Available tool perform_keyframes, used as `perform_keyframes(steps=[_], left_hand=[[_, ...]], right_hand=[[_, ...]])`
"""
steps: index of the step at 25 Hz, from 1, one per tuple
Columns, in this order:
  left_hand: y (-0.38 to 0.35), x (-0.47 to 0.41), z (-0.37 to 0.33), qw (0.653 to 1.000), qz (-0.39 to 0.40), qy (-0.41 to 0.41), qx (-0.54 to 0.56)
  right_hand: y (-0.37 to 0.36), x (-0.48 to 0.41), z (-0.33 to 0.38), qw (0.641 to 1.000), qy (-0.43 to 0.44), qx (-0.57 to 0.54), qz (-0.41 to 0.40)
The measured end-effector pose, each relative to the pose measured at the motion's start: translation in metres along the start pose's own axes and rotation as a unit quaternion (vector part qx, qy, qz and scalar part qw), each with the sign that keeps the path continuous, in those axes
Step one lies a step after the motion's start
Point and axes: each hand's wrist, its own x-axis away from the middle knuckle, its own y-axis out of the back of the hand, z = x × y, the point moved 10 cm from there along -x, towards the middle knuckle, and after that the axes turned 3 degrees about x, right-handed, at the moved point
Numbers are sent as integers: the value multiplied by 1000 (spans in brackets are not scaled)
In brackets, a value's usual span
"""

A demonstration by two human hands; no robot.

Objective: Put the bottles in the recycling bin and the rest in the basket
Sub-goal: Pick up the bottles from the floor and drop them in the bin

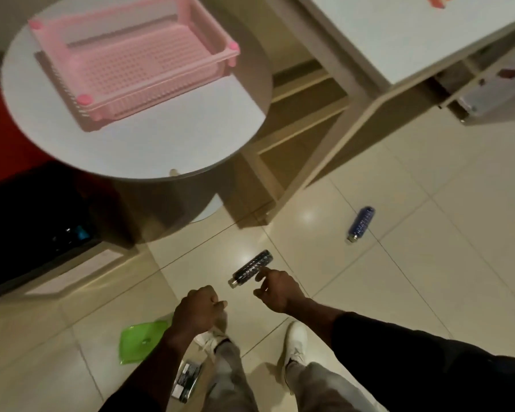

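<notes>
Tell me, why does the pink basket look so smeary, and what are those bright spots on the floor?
In the head view the pink basket and round table are motion-blurred, while the black bottle by the right hand is sharper; the spots are lamp glare on glossy floor tiles; the dark bin is lost in shadow; wide-angle distortion bends straight edges.

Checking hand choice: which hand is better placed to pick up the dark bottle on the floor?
Right. The right hand reaches beside the dark textured bottle, fingers extended; the left hand is fisted, farther back.
</notes>
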Motion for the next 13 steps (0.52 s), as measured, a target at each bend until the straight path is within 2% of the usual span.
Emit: perform_keyframes(steps=[4, 9, 13], left_hand=[[-57, -6, -94, 996, 25, -43, -75], [-123, -5, -204, 994, 7, -60, -94], [-203, 4, -273, 990, 36, -72, -113]], right_hand=[[33, 28, -101, 998, -33, -43, -29], [68, 61, -225, 996, -41, -59, -58], [102, 82, -339, 991, -71, -76, -82]])
